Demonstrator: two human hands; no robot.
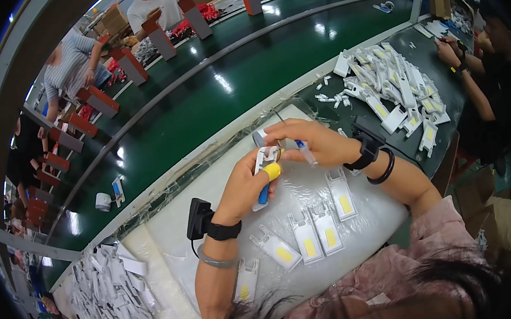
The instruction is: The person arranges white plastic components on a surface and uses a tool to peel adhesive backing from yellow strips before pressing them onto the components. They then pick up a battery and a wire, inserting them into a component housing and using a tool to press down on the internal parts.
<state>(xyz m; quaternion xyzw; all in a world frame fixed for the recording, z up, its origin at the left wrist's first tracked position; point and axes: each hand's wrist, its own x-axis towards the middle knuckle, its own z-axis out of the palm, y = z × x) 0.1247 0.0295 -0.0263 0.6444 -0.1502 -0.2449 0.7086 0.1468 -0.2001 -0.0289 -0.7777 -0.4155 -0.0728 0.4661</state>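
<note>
Cardboard carton [508,216] at the frame's lower right, contents unclear; at centre, left hand [242,186] clasps a white casing [266,156], fingers closed; right hand [322,141], narrowly curled, holds a clear-and-blue tool [306,152]

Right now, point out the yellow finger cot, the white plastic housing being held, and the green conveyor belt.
Yellow finger cot [273,171], head view: its middle.
Held white plastic housing [261,157], head view: its upper end.
Green conveyor belt [203,112], head view: bare surface.
</note>
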